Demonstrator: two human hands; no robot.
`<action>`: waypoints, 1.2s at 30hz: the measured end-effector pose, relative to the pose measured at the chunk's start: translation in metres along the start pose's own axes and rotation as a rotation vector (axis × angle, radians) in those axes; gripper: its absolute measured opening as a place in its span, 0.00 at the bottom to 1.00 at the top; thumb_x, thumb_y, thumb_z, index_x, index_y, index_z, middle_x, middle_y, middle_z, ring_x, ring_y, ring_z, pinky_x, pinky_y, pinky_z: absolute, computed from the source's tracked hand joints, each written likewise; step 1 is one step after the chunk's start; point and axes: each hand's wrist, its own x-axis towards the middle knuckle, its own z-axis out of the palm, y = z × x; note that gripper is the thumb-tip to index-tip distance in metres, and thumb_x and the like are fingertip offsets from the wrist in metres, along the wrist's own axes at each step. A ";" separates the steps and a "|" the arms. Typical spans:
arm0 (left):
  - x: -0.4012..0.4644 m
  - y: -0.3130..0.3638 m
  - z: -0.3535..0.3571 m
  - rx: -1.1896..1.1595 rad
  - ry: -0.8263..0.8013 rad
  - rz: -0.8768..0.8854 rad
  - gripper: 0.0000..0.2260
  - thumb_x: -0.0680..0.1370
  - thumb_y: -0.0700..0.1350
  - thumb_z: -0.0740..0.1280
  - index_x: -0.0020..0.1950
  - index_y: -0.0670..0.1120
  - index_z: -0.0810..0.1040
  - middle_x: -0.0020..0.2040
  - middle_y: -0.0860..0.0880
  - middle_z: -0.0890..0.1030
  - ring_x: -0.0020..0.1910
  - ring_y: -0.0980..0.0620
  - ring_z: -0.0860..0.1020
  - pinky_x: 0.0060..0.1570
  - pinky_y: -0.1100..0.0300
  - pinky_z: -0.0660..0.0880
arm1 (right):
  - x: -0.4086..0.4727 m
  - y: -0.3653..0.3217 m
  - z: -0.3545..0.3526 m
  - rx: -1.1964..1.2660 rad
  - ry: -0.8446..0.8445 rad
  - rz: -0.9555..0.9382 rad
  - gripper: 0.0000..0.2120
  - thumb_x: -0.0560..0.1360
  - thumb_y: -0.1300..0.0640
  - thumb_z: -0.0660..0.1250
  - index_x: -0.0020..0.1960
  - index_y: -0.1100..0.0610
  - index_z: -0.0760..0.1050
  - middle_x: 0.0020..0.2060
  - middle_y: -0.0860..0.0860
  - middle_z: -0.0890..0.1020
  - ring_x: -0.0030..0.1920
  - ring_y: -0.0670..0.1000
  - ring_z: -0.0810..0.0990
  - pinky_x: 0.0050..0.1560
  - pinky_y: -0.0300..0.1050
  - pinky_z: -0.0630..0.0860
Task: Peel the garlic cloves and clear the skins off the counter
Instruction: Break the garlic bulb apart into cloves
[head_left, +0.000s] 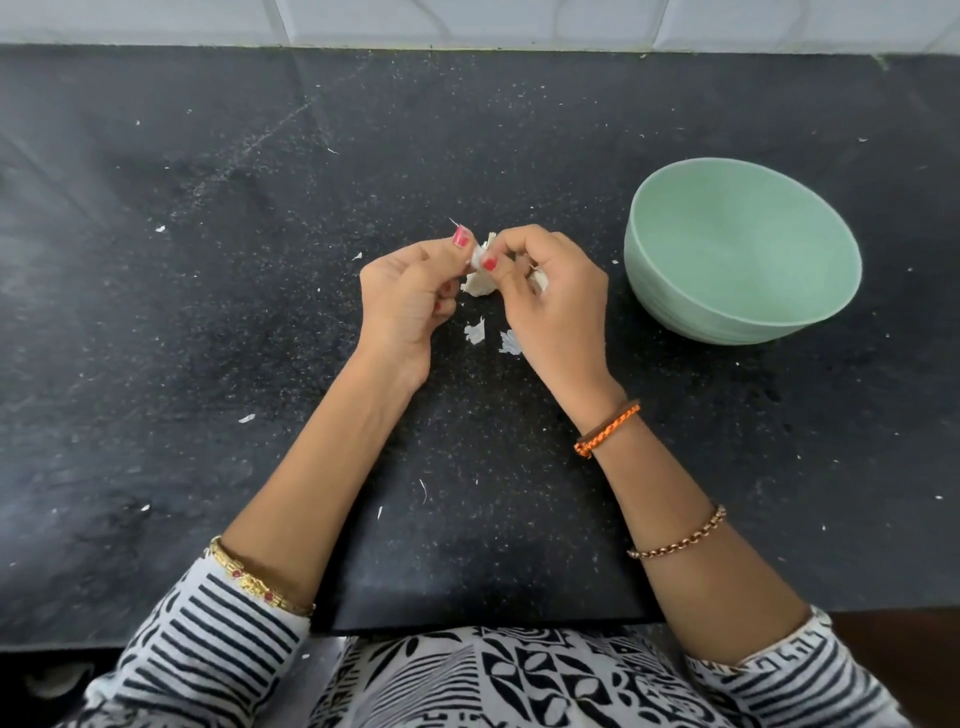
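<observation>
Both hands meet at frame centre, left hand (410, 291) and right hand (545, 291) each pinching the garlic clove (480, 262), its papery white skin half torn. Just below lie flaky skin scraps (475, 331) on the speckled black stone table (208, 312). Right of centre, farther off, the smooth mint-green bowl (675, 312) looks empty, so peeling seems barely begun and clearing undone.

No text, label, brand, number or sign can be read anywhere in the view.
</observation>
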 end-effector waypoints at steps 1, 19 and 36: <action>0.000 -0.001 0.000 0.009 -0.013 -0.006 0.07 0.75 0.41 0.68 0.38 0.41 0.79 0.32 0.49 0.75 0.24 0.61 0.65 0.24 0.70 0.61 | 0.000 0.001 0.001 -0.035 0.001 -0.023 0.05 0.75 0.59 0.66 0.43 0.58 0.79 0.35 0.48 0.79 0.33 0.39 0.72 0.36 0.30 0.68; 0.012 0.013 -0.011 0.259 0.080 -0.073 0.14 0.79 0.43 0.58 0.32 0.47 0.68 0.22 0.55 0.70 0.25 0.56 0.67 0.28 0.66 0.64 | 0.000 -0.016 0.000 0.213 -0.221 0.292 0.11 0.76 0.62 0.58 0.35 0.62 0.72 0.23 0.42 0.68 0.27 0.41 0.66 0.30 0.34 0.62; 0.013 0.009 -0.013 0.226 0.166 0.021 0.14 0.80 0.44 0.59 0.38 0.45 0.78 0.37 0.50 0.80 0.37 0.53 0.80 0.40 0.62 0.77 | -0.009 -0.010 0.006 -0.081 -0.323 0.088 0.13 0.70 0.72 0.63 0.42 0.59 0.83 0.38 0.51 0.84 0.30 0.41 0.73 0.36 0.26 0.68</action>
